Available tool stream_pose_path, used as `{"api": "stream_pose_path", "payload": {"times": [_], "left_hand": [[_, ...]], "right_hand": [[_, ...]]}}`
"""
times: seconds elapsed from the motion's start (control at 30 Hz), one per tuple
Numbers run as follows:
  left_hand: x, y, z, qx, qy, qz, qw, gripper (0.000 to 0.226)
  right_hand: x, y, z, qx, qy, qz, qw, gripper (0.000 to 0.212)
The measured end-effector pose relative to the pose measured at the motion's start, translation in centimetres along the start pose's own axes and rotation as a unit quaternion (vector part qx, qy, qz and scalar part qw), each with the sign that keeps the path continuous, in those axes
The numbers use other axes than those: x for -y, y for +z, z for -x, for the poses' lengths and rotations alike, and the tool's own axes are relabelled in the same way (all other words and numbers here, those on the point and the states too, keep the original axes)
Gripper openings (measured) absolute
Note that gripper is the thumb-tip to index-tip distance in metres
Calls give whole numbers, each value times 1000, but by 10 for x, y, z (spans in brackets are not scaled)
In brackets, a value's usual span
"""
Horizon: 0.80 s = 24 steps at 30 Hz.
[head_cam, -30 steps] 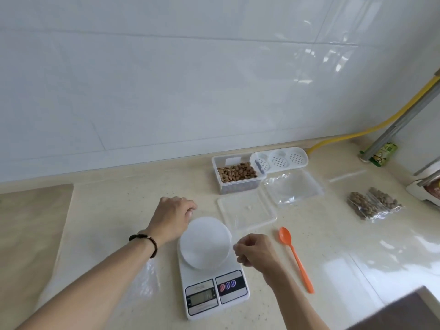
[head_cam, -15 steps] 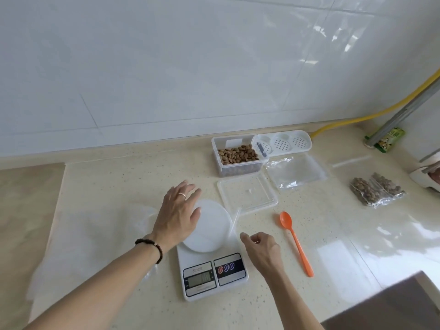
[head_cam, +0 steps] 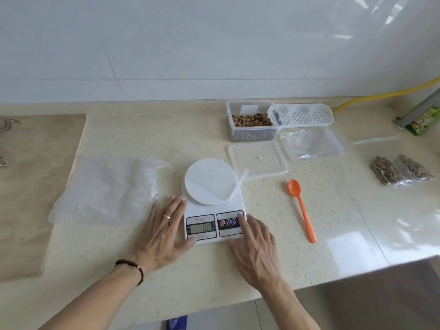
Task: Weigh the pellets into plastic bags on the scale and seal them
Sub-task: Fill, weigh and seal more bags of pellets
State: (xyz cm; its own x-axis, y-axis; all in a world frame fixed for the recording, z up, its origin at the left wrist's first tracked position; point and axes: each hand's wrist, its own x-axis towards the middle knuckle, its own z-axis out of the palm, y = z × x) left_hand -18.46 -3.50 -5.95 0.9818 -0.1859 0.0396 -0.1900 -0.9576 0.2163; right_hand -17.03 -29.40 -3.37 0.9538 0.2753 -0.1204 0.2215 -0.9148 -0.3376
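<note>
A white digital scale (head_cam: 212, 219) stands on the counter in front of me, with an empty clear plastic bag (head_cam: 214, 184) lying flat over its round platform. My left hand (head_cam: 162, 232) rests flat against the scale's left side, fingers straight. My right hand (head_cam: 254, 244) has its index finger on the scale's button panel at the right. Brown pellets fill a clear container (head_cam: 252, 121) at the back. An orange spoon (head_cam: 302, 208) lies to the right of the scale. Two filled pellet bags (head_cam: 400, 171) lie at the far right.
The container's clear lid (head_cam: 258, 159) lies behind the scale, beside a stack of empty bags (head_cam: 312, 146). A white perforated tray (head_cam: 301, 114) sits behind them. Bubble wrap (head_cam: 104, 189) covers the counter's left part. A yellow hose (head_cam: 381, 92) runs along the back wall. The counter edge (head_cam: 357, 275) lies near right.
Both hands left the bag on the platform and moved toward me: the left now lies flat beside the scale, the right touches its buttons. The camera tilted downward.
</note>
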Motion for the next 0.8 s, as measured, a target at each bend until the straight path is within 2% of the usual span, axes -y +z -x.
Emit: {"api": "stream_pose_path", "payload": {"times": [0.23,0.8], "left_hand": [[0,0,0,17,-14,-14,1000,99],[1,-1,-2,5,0,1,1000,102]], "right_hand": [[-9,7,8,-8,-46,60,997,55],[-2,9,6,-11,-26,69,997,54]]}}
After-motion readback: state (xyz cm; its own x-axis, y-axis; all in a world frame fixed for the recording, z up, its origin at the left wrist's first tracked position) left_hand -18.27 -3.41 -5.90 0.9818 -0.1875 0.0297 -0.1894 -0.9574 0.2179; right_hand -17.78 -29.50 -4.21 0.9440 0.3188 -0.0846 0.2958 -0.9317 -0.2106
